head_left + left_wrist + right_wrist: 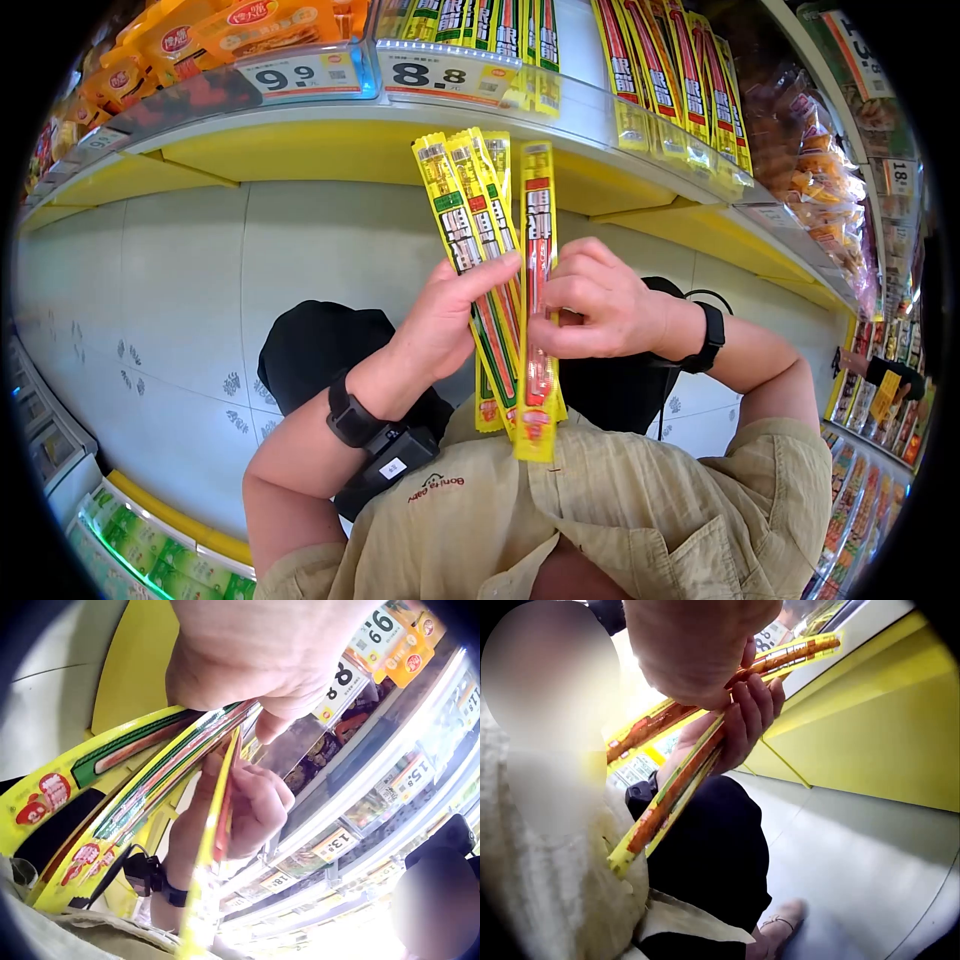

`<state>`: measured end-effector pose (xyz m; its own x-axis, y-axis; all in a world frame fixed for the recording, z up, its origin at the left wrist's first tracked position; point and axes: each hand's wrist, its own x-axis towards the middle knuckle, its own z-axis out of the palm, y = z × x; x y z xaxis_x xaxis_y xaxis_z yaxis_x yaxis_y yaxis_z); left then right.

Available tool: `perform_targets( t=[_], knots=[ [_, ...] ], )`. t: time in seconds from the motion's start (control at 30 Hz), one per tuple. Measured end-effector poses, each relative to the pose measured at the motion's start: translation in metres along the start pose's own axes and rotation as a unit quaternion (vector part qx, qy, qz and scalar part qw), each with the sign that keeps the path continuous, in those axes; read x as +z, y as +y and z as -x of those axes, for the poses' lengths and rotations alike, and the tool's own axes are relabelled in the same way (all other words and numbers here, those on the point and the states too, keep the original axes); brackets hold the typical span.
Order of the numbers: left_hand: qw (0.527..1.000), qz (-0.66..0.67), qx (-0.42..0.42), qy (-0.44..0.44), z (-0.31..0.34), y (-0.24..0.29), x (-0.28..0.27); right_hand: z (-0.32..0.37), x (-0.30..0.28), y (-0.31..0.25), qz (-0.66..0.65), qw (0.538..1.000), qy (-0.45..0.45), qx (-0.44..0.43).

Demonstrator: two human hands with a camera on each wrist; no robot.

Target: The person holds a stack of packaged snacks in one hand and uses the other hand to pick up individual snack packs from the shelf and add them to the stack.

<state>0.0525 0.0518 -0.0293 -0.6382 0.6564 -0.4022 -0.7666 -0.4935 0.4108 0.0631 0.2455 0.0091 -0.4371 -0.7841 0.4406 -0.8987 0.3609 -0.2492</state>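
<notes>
My left hand [440, 315] grips a fanned bunch of several long, thin yellow snack packets [460, 230], its thumb lying across their front. Green and red labels show on them, and reddish strips are visible through the wrappers. Beside the bunch, in front of my chest, my right hand [600, 300] pinches a single red-labelled snack packet [538, 400] at its middle. It stands nearly upright and overlaps the bunch's right edge in the head view. In the right wrist view, the left hand's fingers [754, 709] curl round the bunch's underside.
Ahead runs a curved shelf with a yellow underside [330, 165]. Similar yellow packets [670, 80] stand on it, left of bagged snacks [825, 190]. Orange bags [240, 35] sit at the left behind a 9.9 price tag [300, 76]. A green-lit case [150, 540] stands at lower left.
</notes>
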Motion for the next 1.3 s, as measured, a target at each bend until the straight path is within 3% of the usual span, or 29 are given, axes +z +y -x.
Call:
perform_targets(
  t=[0.27, 0.37, 0.5, 0.6, 0.73, 0.77, 0.83, 0.93, 0.97, 1.07, 1.17, 1.23, 1.3],
  knots=[
    [0.994, -0.069, 0.025, 0.079, -0.003, -0.004, -0.004, 0.002, 0.004, -0.001, -0.120, 0.987, -0.064, 0.080],
    [0.990, -0.106, 0.034, 0.087, -0.004, -0.005, 0.002, -0.005, -0.013, 0.011, 0.010, 0.992, -0.024, 0.120],
    [0.988, -0.128, -0.013, 0.086, -0.003, -0.006, 0.009, -0.011, -0.021, 0.027, 0.140, 0.971, -0.158, 0.108],
    [0.986, -0.127, -0.070, 0.086, -0.004, -0.005, 0.002, -0.009, -0.027, 0.029, 0.062, 0.957, -0.237, 0.154],
    [0.987, -0.127, -0.048, 0.080, -0.002, -0.001, 0.004, -0.010, -0.045, 0.033, -0.045, 0.916, -0.330, 0.224],
    [0.981, -0.170, -0.070, 0.063, 0.000, 0.004, 0.006, -0.009, -0.049, 0.035, -0.085, 0.908, -0.332, 0.240],
    [0.990, -0.108, -0.063, 0.067, 0.000, 0.006, 0.007, -0.007, -0.057, 0.040, -0.166, 0.887, -0.335, 0.271],
    [0.993, -0.072, -0.051, 0.081, -0.002, 0.003, -0.003, -0.001, -0.087, 0.049, -0.260, 0.884, -0.263, 0.284],
    [0.992, -0.068, -0.052, 0.096, -0.003, 0.004, -0.003, -0.003, -0.102, 0.046, -0.257, 0.884, -0.216, 0.327],
    [0.991, -0.069, -0.055, 0.104, -0.005, 0.004, -0.005, 0.002, -0.131, 0.044, -0.124, 0.902, -0.059, 0.408],
    [0.990, -0.073, -0.064, 0.101, -0.006, 0.004, -0.004, 0.013, -0.161, 0.046, 0.010, 0.876, -0.067, 0.477],
    [0.991, -0.071, -0.065, 0.098, -0.007, 0.003, -0.004, 0.034, -0.167, 0.063, 0.168, 0.873, -0.080, 0.451],
    [0.990, -0.073, -0.066, 0.101, -0.007, 0.003, -0.002, 0.057, -0.170, 0.091, 0.255, 0.841, -0.070, 0.472]
  ],
)
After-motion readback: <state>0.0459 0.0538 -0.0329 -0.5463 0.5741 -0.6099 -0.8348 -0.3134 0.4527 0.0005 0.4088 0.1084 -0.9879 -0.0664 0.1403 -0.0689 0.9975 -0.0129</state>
